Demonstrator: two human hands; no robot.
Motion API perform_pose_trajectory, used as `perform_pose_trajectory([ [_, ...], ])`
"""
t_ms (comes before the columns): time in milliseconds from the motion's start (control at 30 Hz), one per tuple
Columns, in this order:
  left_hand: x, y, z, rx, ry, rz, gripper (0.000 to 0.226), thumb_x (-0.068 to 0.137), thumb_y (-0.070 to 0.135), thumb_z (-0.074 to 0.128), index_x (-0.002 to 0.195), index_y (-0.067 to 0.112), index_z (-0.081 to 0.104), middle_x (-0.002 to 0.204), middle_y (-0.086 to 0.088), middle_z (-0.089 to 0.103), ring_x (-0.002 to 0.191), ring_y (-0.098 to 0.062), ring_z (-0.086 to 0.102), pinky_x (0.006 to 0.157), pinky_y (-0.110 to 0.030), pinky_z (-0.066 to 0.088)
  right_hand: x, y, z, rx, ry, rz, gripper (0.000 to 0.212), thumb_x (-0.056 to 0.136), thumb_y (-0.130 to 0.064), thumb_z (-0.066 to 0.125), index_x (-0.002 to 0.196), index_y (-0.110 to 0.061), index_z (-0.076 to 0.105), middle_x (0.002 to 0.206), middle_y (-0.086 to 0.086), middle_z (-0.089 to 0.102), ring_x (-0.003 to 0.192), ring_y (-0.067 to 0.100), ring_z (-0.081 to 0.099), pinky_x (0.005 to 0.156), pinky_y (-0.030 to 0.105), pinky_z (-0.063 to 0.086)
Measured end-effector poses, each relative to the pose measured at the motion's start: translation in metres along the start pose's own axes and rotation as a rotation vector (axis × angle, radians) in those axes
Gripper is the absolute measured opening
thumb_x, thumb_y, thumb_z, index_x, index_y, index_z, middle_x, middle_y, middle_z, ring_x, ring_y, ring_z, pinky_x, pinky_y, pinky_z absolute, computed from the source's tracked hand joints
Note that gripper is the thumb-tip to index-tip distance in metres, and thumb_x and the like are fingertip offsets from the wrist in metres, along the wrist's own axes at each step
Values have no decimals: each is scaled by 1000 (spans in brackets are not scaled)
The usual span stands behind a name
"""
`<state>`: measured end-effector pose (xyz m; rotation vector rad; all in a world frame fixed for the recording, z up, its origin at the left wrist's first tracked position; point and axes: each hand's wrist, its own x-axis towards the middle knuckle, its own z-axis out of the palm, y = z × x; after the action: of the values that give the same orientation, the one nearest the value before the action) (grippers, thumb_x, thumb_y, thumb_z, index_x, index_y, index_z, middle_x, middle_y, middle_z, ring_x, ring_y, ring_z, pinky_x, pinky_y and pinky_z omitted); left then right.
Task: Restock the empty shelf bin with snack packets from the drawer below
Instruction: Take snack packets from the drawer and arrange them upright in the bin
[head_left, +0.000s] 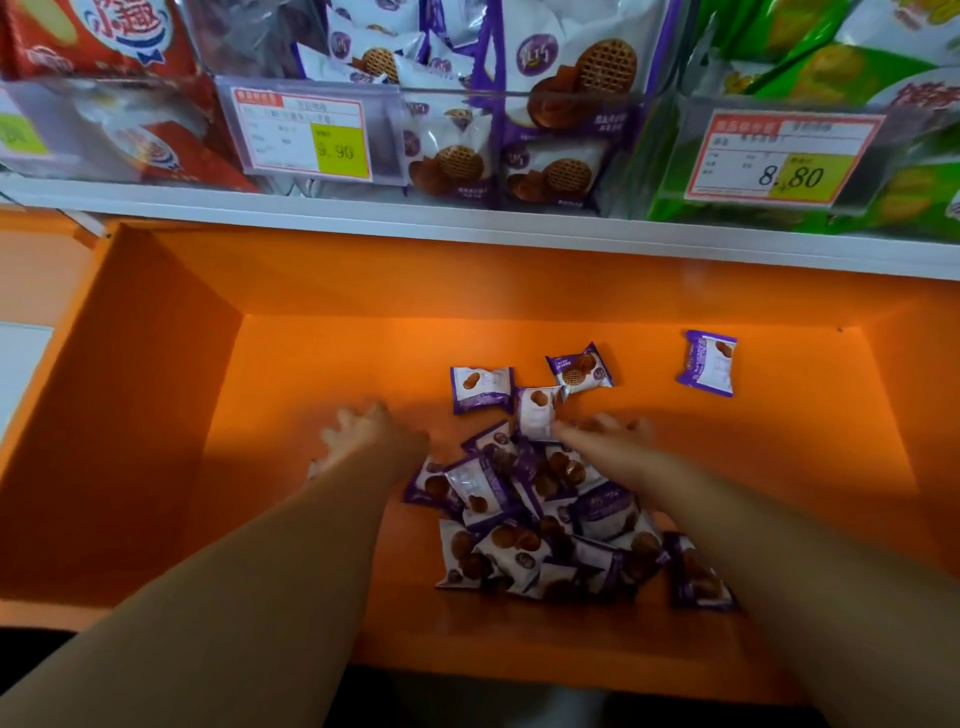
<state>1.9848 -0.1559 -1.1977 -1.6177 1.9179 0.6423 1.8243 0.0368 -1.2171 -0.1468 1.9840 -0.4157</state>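
An orange drawer (171, 395) is pulled out below the shelf. On its floor lies a heap of purple-and-white snack packets (540, 525), with a few loose ones beyond it and one apart at the far right (707, 364). My left hand (358, 431) reaches down left of the heap, blurred, fingers spread, nothing visibly in it. My right hand (608, 434) is over the heap's far edge, blurred, fingers spread beside a loose packet (537, 413). Above, the clear shelf bin (457, 93) holds several of the same purple packets.
A white shelf edge (467, 221) runs above the drawer. Red snack bags (104, 78) fill the bin to the left, green bags (831, 78) the bin to the right. Price tags (304, 135) hang on the bin fronts.
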Motion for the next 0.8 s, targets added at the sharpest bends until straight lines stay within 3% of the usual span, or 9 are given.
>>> perform_pose_trajectory([
  [100,5,-25,-12,32,-92,-185,92,93,62,54,162,20,11,167,-19,7,151,-43,16,118,-54,29,-5,-18,12,-181,52,-93,96,81,-90,41,161,-44,12,169,-1,-16,155,40,-7,121,59,12],
  [200,-6,-23,-19,-90,-287,-45,62,109,39,40,158,4,24,163,-22,24,147,-37,30,112,-41,32,-5,-32,20,-180,9,-148,97,76,-94,41,158,-51,12,169,-3,-20,155,39,-11,123,63,9],
  [300,-23,-6,-22,-228,-336,-26,55,107,46,41,149,12,37,141,-25,49,122,-42,52,91,-44,45,-4,-26,14,-126,26,-61,106,68,-101,34,159,-51,9,170,1,-18,155,41,-12,121,68,5],
  [400,-36,19,-14,-310,-404,90,75,103,58,41,160,16,19,167,-17,12,149,-45,22,117,-57,30,-4,-11,5,-99,4,35,114,62,-105,31,159,-49,9,170,6,-14,155,41,-10,120,68,4],
  [467,-48,34,-13,-375,-468,129,84,93,71,48,160,27,21,169,-4,3,148,-47,20,106,-65,41,-4,-7,-2,-1,-76,40,116,64,-103,34,161,-44,12,172,5,-7,157,36,0,121,64,8],
  [567,-44,44,1,-361,-530,196,78,97,52,60,159,24,21,165,-6,21,135,-34,40,82,-37,52,-13,-10,-2,207,-124,14,96,85,-83,45,162,-33,18,171,6,9,156,33,13,120,56,18],
  [667,-34,48,13,-390,-636,140,125,71,47,90,159,42,3,166,-4,22,138,-40,42,83,-54,59,-13,-17,7,307,-156,51,100,78,-86,53,159,-31,31,167,5,24,151,34,27,112,51,31],
  [733,-39,52,19,-421,-672,169,127,66,37,95,157,48,8,155,-8,42,123,-36,57,81,-56,60,-8,-22,13,370,-197,32,113,61,-95,60,153,-33,42,162,2,35,144,33,40,110,47,36],
  [800,-39,57,29,-460,-684,225,121,70,26,93,156,47,10,143,-6,56,116,-31,64,78,-50,62,-6,-28,15,409,-229,44,104,68,-92,59,153,-35,41,158,6,41,134,34,49,100,48,45],
])
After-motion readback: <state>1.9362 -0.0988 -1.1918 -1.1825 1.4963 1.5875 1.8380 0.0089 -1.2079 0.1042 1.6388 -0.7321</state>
